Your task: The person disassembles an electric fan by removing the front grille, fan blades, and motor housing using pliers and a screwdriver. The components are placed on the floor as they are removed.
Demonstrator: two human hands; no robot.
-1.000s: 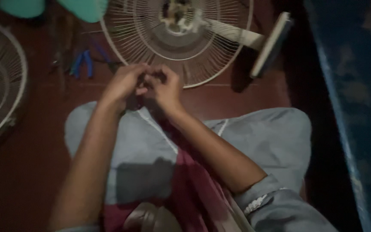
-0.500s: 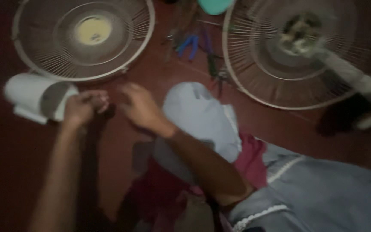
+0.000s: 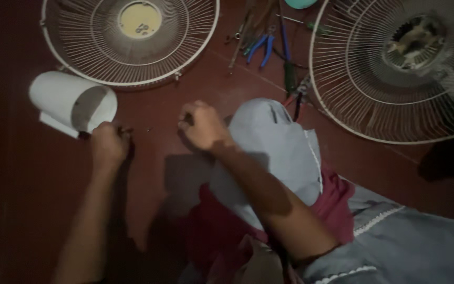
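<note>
My left hand (image 3: 107, 146) rests knuckles-up on the dark red floor, fingers bunched, right beside the open mouth of a white plastic motor cover (image 3: 72, 103). A few small dark bits, perhaps screws (image 3: 125, 130), lie at its fingertips; whether it grips one is hidden. My right hand (image 3: 202, 125) hovers low over the floor with fingers curled in, nothing visible in it, next to my bent knee in grey-blue cloth (image 3: 277, 138).
A white wire fan guard with a yellow centre (image 3: 80, 66) lies at the top left. A second guard with the fan motor (image 3: 342, 113) lies at the top right. Blue-handled pliers (image 3: 259, 46) and other tools sit between them. A teal blade edge (image 3: 300, 2) shows at the top.
The view swung left. My hands, joined in front of my knee a second ago, have parted; the left went down to the floor by the white cover, the right stayed near the knee.
</note>
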